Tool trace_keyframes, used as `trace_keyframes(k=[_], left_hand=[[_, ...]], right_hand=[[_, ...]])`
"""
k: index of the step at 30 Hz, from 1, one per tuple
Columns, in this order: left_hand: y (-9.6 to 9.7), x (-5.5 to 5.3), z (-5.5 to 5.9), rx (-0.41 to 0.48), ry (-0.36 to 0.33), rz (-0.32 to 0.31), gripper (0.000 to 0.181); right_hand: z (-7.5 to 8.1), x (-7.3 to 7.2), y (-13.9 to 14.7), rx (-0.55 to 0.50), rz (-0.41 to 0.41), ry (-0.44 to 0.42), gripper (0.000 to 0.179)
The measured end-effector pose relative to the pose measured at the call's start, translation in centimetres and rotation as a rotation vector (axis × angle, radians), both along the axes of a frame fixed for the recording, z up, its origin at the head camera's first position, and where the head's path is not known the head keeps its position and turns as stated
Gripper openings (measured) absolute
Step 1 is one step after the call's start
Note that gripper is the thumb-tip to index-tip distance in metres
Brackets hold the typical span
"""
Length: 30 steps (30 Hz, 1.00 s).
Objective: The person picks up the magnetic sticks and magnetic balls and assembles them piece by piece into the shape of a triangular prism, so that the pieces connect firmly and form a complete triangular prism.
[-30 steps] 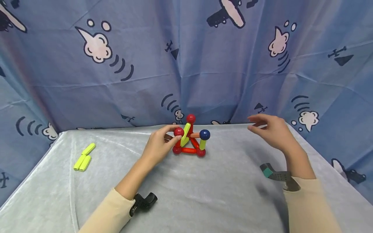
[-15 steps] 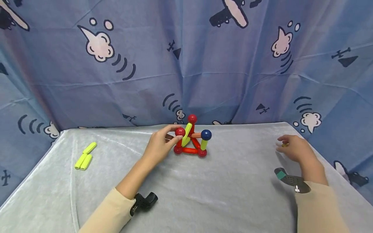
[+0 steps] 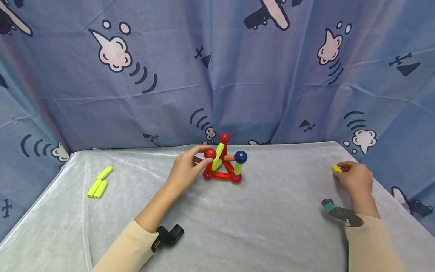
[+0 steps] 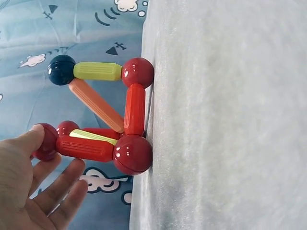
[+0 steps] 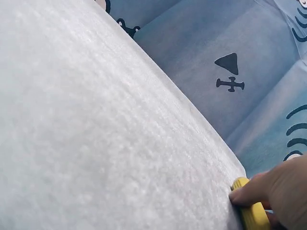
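Observation:
My left hand (image 3: 185,168) pinches a red ball (image 3: 210,153) at the top of a red upright magnetic rod, part of a ball-and-rod frame. This frame stands on red balls (image 4: 133,154) joined by red rods (image 3: 221,175). A dark blue ball (image 3: 241,156) tops a yellow-green upright rod (image 4: 98,71), and an orange rod (image 4: 97,105) slants down from that ball in the left wrist view. Far to the right, my right hand (image 3: 358,177) pinches a yellow rod (image 5: 256,218) between thumb and fingers, low over the table.
Several loose yellow-green rods (image 3: 100,189) lie on the left part of the pale cloth-covered table (image 3: 258,226). Behind the table's back edge hangs a blue printed curtain (image 3: 176,75), close behind the frame.
My right hand has moved right and down toward the table's right side, and the yellow rod now shows in its fingers. My left hand stays on the red ball.

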<state>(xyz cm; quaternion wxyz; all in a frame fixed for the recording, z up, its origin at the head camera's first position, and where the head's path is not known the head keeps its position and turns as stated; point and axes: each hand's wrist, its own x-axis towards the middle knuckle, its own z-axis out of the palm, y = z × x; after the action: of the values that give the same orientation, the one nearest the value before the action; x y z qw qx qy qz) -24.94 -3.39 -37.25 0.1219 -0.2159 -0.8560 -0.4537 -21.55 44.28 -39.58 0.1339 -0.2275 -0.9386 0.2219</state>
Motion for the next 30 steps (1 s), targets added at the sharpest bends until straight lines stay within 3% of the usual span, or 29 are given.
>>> trace_keyframes(k=[6,13,23,30], left_hand=[[-0.1,0.1,0.2,-0.008,-0.010,0.005,0.037],[0.0,0.1,0.3,-0.012,-0.019,0.005,0.038],[-0.1,0.1,0.1,-0.012,-0.016,0.012,0.037],[0.0,0.1,0.1,-0.015,-0.007,0.002,0.037]], right_hand=[[0.3,-0.1,-0.2,0.013,0.086,-0.039,0.043],[1.0,-0.8,-1.5,-0.013,0.203,0.071,0.044],[7.6,-0.6,-8.4,-0.094,0.374,0.180,0.046],[11.0,0.4,-13.9,-0.133,0.592,0.338,0.039]])
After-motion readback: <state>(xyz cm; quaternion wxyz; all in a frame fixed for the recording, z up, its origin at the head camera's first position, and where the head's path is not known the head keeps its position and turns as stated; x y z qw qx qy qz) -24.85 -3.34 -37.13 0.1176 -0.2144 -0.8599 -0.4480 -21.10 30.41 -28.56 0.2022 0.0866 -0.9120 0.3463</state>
